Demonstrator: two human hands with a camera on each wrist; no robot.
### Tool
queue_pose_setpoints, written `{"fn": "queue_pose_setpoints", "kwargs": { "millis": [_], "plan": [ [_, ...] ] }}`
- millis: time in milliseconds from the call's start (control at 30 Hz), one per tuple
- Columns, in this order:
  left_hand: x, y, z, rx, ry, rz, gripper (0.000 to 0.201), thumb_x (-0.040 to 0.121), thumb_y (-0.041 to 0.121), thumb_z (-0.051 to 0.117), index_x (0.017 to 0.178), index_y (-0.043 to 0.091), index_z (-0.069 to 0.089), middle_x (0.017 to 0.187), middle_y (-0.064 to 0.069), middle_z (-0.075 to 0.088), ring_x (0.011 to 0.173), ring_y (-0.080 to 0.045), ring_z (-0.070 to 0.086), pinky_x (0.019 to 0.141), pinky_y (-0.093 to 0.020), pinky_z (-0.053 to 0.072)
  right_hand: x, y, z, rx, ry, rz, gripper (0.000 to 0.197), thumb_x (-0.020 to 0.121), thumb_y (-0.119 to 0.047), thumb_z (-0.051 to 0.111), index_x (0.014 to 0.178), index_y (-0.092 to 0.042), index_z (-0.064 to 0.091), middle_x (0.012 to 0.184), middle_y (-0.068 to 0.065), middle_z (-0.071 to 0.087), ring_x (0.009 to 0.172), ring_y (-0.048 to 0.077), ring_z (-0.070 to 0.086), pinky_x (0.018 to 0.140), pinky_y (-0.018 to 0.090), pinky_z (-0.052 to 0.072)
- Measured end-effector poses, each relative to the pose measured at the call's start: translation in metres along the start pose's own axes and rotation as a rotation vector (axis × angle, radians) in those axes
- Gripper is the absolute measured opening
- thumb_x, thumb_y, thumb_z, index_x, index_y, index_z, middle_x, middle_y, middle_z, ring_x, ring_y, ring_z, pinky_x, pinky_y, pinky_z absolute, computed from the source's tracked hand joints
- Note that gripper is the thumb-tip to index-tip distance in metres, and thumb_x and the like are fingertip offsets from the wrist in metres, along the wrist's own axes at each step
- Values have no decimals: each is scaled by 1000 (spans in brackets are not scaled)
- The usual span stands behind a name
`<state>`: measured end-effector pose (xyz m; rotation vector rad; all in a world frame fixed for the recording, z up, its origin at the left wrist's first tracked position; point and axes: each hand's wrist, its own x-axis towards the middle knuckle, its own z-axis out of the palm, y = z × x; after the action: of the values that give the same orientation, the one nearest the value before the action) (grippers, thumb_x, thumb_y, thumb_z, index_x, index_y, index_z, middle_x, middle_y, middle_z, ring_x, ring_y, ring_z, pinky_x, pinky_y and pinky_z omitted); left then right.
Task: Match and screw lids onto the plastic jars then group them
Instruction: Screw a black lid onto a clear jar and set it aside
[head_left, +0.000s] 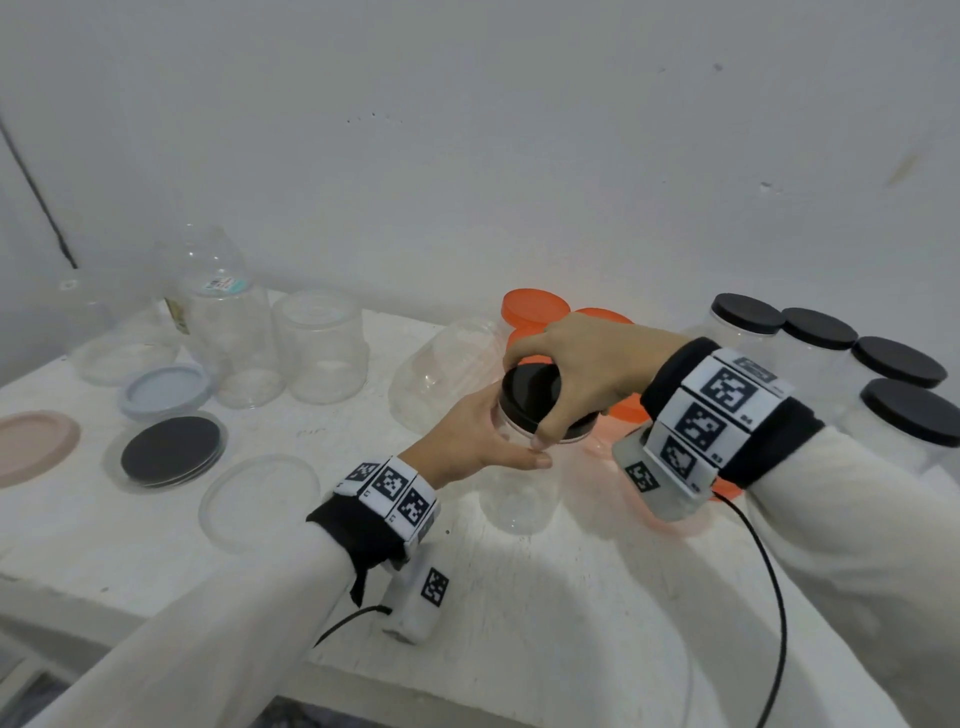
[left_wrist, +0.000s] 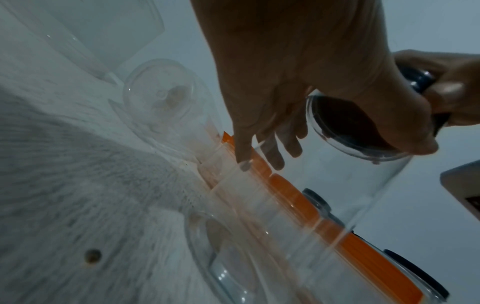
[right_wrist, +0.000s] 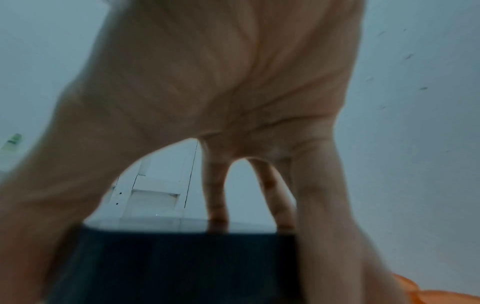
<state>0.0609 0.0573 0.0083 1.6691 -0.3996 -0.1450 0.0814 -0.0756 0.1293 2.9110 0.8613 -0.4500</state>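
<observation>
The clear jar stands on the worktop between our hands, our left hand wrapped round its shoulder, we judge to stop it turning. Our right hand clamps fingertips round the black lid from above, seemingly to screw it. Our fingers hide the threads, so seating is unclear.

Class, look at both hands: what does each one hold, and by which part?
The left hand grips the clear jar by its upper wall; the right hand grips the black lid by its rim.
</observation>
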Motion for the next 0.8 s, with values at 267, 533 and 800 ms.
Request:
{"fn": "queue_pose_setpoints", "kwargs": {
  "millis": [267, 533, 800],
  "plan": [
    [-3, 2, 3, -39, -11, 17, 57, 69, -4, 77, 112, 23, 52, 105, 14, 63, 95, 11, 59, 74, -8, 45, -10, -8, 6, -78, 138, 54, 65, 69, -64, 65, 117, -23, 52, 74, -8, 52, 54, 6, 50, 51, 24, 42],
    [0, 2, -6, 12, -73, -10, 58, 69, -1, 78, 112, 27, 51, 109, 15, 61, 100, 12, 56, 80, -9, 44, -1, 0, -3, -55, -18, -91, 77, 57, -51, 79, 126, -41, 46, 110, -6, 50, 103, 18, 50, 87, 40, 50],
    [-2, -5, 5, -70, 31, 22, 64, 65, -4, 80, 119, 18, 53, 112, 8, 64, 104, 4, 59, 80, -11, 46, -3, -4, 6, 20, 141, 37, 64, 61, -57, 73, 114, -25, 57, 76, -8, 53, 55, 3, 58, 49, 27, 51]
  ]
}}
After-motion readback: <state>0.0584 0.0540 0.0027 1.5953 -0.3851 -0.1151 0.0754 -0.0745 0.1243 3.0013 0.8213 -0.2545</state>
